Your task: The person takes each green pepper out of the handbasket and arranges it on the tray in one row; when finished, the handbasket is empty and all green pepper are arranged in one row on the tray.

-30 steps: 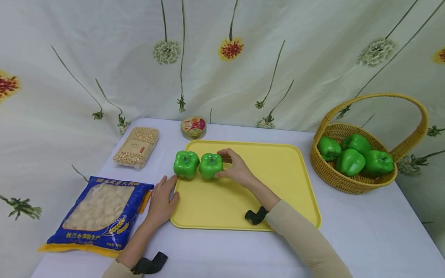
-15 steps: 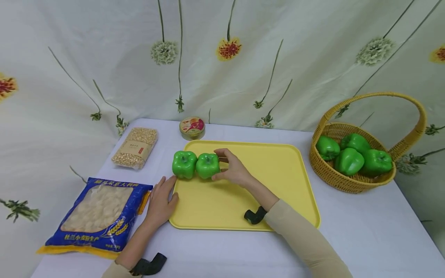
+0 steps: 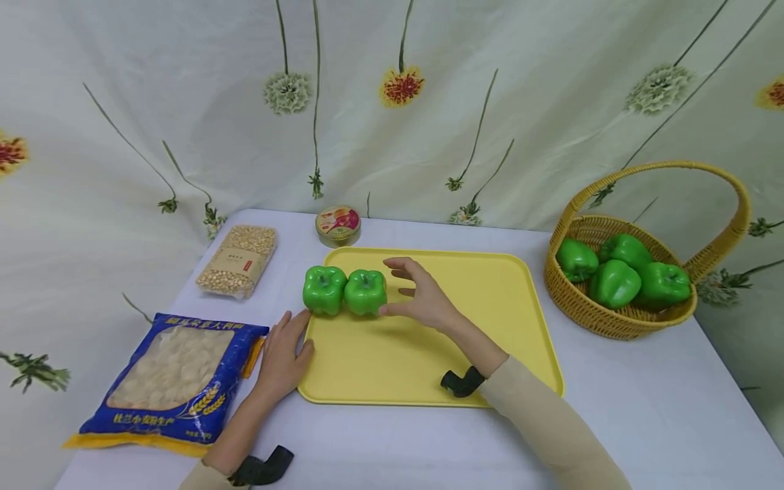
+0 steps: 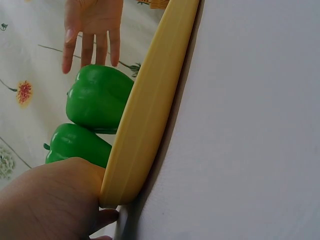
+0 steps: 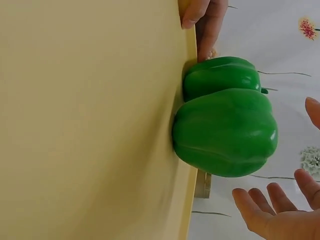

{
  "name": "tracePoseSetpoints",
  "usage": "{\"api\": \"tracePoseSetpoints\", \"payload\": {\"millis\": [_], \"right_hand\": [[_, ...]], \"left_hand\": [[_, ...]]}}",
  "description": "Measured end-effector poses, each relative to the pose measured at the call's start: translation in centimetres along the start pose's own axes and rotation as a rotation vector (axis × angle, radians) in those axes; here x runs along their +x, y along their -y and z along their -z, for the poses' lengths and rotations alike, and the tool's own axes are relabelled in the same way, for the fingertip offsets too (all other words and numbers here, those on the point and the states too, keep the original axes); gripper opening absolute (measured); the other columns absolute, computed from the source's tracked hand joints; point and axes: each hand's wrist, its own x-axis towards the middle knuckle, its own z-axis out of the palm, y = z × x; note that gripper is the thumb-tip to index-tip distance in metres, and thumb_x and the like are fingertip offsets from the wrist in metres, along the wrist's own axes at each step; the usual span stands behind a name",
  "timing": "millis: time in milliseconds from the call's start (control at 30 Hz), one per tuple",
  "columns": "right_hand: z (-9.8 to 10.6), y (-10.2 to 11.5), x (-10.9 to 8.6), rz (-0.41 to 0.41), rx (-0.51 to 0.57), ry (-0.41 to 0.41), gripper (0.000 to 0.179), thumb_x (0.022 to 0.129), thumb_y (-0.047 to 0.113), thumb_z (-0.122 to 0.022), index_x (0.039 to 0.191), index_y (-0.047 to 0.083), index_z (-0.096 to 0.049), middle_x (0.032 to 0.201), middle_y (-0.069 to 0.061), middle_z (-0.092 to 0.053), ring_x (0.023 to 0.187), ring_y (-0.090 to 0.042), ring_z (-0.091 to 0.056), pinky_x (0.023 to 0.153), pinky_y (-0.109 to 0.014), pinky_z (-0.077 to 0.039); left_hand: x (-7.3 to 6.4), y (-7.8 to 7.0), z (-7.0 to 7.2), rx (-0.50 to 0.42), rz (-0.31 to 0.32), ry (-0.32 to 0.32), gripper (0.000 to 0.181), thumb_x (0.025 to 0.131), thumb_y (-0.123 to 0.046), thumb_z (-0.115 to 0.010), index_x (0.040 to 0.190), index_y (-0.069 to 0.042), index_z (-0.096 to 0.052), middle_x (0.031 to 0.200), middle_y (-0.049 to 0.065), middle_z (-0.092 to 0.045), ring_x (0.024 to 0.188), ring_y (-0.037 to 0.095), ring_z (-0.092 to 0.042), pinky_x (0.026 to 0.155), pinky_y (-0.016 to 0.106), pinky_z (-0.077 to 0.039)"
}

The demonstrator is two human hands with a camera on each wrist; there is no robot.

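Observation:
Two green bell peppers stand side by side on the yellow tray (image 3: 441, 340), near its far left corner. The left pepper (image 3: 324, 290) appears to touch the right pepper (image 3: 365, 292). My right hand (image 3: 422, 299) is just right of the right pepper, fingers spread and apart from it, as the right wrist view also shows with the fingers (image 5: 280, 210) clear of the pepper (image 5: 225, 135). My left hand (image 3: 286, 354) rests at the tray's left edge, its thumb by the rim and its fingers extended alongside. In the left wrist view this hand (image 4: 55, 200) partly hides the nearer pepper (image 4: 75, 142).
A wicker basket (image 3: 612, 327) with several green peppers stands at the right. To the left lie a blue pasta bag (image 3: 171, 381) and a packet of grains (image 3: 239, 262). A round tin (image 3: 338, 226) sits behind the tray. A flowered cloth hangs behind the table.
The right pepper was slid left against the other one. My right hand then let go of it and drew back slightly to the right. The left hand stays at the tray edge.

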Motion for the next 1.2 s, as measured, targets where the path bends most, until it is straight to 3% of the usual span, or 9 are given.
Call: {"api": "tracePoseSetpoints", "payload": {"millis": [267,533,600,733,833,933,1067,1167,1200], "right_hand": [[2.9,-1.1,-3.2,0.042,-0.048,-0.074,0.075,0.077,0.01,-0.082,0.142,0.007,-0.044,0.147,-0.012,-0.045,0.134,-0.033,-0.046,0.107,-0.051,-0.044],[8.2,-2.9,-7.7,0.032,-0.134,-0.204,0.071,0.08,0.01,-0.079,0.141,0.006,-0.044,0.144,-0.014,-0.046,0.128,-0.036,-0.049,0.1,-0.053,-0.048],[9.7,-3.2,-9.0,0.026,-0.173,-0.25,0.069,0.081,0.009,-0.078,0.141,0.004,-0.044,0.142,-0.014,-0.047,0.124,-0.034,-0.052,0.097,-0.049,-0.05],[13.1,-3.6,-11.5,0.007,-0.266,-0.376,0.066,0.083,0.009,-0.077,0.14,0.002,-0.044,0.136,-0.01,-0.051,0.114,-0.019,-0.056,0.089,-0.025,-0.052],[15.6,-3.8,-13.1,-0.028,-0.314,-0.485,0.066,0.084,0.013,-0.077,0.14,0.0,-0.044,0.134,-0.01,-0.051,0.107,-0.009,-0.054,0.082,-0.01,-0.048],[18.4,-4.9,-14.2,-0.087,-0.337,-0.598,0.068,0.084,0.02,-0.077,0.141,0.003,-0.044,0.134,-0.012,-0.05,0.104,-0.008,-0.053,0.077,-0.006,-0.046],[21.7,-6.7,-15.0,-0.212,-0.354,-0.746,0.071,0.085,0.031,-0.075,0.145,0.012,-0.043,0.138,-0.014,-0.049,0.108,-0.016,-0.053,0.08,-0.013,-0.047],[23.2,-6.4,-15.4,-0.315,-0.379,-0.808,0.073,0.087,0.037,-0.072,0.148,0.015,-0.039,0.144,-0.015,-0.044,0.111,-0.017,-0.05,0.081,-0.018,-0.045],[23.6,-6.2,-15.5,-0.344,-0.386,-0.826,0.074,0.087,0.038,-0.071,0.149,0.015,-0.038,0.145,-0.014,-0.043,0.11,-0.014,-0.049,0.078,-0.015,-0.041]], "left_hand": [[0.2,-0.1,-0.2,0.001,-0.004,0.005,0.055,0.09,0.0,-0.052,0.143,0.007,-0.041,0.147,0.027,-0.043,0.142,0.052,-0.023,0.113,0.069,-0.012],[0.1,-0.3,-0.2,-0.004,-0.005,-0.003,0.055,0.089,0.0,-0.052,0.142,0.008,-0.043,0.146,0.028,-0.044,0.141,0.052,-0.024,0.113,0.068,-0.012],[0.1,-0.4,-0.1,-0.001,-0.005,-0.002,0.054,0.089,0.0,-0.052,0.142,0.008,-0.042,0.146,0.028,-0.044,0.141,0.052,-0.024,0.113,0.068,-0.012],[0.0,-0.4,0.1,-0.001,-0.003,0.001,0.054,0.089,0.0,-0.051,0.142,0.009,-0.042,0.146,0.028,-0.044,0.141,0.053,-0.023,0.113,0.069,-0.012],[-0.1,-0.5,0.2,-0.004,-0.005,0.0,0.054,0.089,0.0,-0.051,0.142,0.009,-0.042,0.146,0.028,-0.044,0.141,0.053,-0.023,0.113,0.069,-0.012],[-0.1,-0.4,0.3,-0.004,-0.012,-0.008,0.055,0.089,0.001,-0.052,0.142,0.009,-0.042,0.145,0.029,-0.044,0.141,0.053,-0.024,0.112,0.07,-0.013],[-0.1,-0.2,0.2,0.0,-0.02,-0.015,0.055,0.088,0.001,-0.052,0.142,0.008,-0.042,0.145,0.029,-0.045,0.14,0.053,-0.025,0.112,0.07,-0.013],[-0.1,-0.1,0.1,0.003,-0.019,-0.012,0.055,0.089,0.0,-0.052,0.142,0.008,-0.042,0.146,0.028,-0.044,0.14,0.053,-0.025,0.112,0.07,-0.013],[0.0,-0.1,0.0,0.003,-0.018,-0.011,0.055,0.089,0.0,-0.052,0.142,0.008,-0.042,0.146,0.028,-0.044,0.141,0.053,-0.024,0.112,0.07,-0.013]]}}
